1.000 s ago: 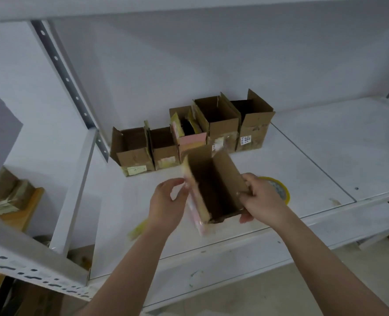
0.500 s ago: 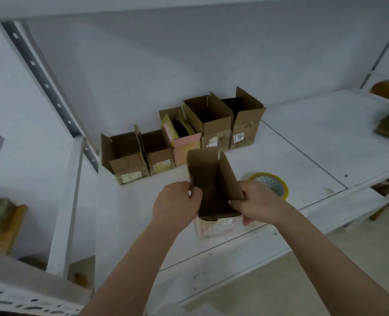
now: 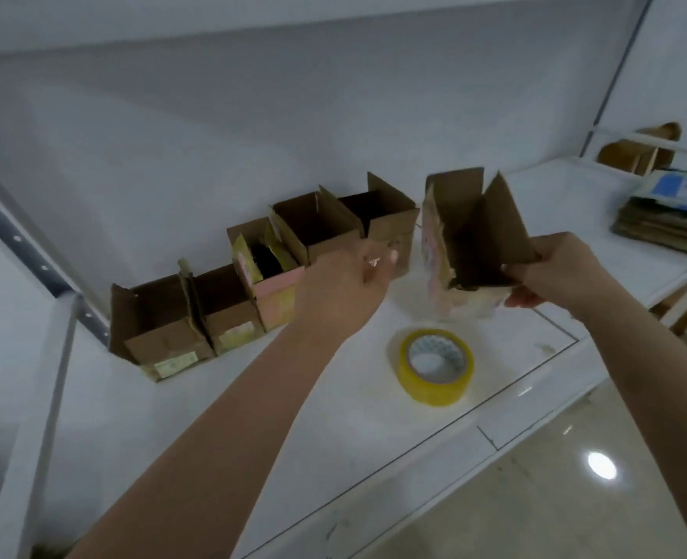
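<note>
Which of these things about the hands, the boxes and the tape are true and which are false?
1. The right hand holds the open cardboard box. True.
2. The left hand grips that box too. False: it holds nothing and is apart from that box, in front of the row of boxes.
3. The roll of yellow tape lies flat on the white shelf. True.
4. The boxes in the row are all closed on top. False: their tops are open, with the flaps standing up.
5. The row has five boxes. True.
</note>
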{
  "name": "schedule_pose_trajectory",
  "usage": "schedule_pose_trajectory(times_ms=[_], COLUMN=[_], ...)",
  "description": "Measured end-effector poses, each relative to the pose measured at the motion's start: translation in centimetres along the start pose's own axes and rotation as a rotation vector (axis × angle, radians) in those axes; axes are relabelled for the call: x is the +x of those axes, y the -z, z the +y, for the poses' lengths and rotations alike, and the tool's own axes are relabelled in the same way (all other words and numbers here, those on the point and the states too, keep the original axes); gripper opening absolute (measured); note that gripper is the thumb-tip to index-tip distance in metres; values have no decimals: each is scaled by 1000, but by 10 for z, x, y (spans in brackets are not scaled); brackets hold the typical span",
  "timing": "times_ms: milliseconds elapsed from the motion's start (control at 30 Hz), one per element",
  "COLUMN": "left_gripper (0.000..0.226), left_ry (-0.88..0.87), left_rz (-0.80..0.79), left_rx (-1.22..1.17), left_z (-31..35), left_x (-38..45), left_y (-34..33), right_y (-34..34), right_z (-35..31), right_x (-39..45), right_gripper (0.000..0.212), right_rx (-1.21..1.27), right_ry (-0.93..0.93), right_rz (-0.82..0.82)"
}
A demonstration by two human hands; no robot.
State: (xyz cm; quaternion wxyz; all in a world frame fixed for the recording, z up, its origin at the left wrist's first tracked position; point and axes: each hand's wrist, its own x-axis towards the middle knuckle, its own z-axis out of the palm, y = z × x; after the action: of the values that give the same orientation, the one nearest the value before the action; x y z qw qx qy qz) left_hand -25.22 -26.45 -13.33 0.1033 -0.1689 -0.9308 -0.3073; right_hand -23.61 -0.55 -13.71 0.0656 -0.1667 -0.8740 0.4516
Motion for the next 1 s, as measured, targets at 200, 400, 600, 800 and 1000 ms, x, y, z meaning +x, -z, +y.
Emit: schedule_pose_trajectory(times_ms=[200, 400, 600, 800, 1000], left_gripper=[40, 22, 41, 38, 33], left_ry=[78, 135, 124, 202, 189], left_rz=[-131, -97, -86, -321, -224], left_rx=[292, 389, 606, 702, 684], left_z=[9, 17, 9, -2, 2], left_x=[43, 87, 116, 142, 147], left_y=[-51, -76, -96, -104, -106], right_y=[30, 40, 34, 27, 2], right_z=[47, 57, 66, 67, 55], right_x=[55, 102, 142, 177, 204], right_gripper=[28, 30, 40, 53, 37], right_rx=[24, 37, 57, 176, 42], right_ry=[-191, -114, -92, -62, 22], right_rz=[-193, -181, -191, -193, -234])
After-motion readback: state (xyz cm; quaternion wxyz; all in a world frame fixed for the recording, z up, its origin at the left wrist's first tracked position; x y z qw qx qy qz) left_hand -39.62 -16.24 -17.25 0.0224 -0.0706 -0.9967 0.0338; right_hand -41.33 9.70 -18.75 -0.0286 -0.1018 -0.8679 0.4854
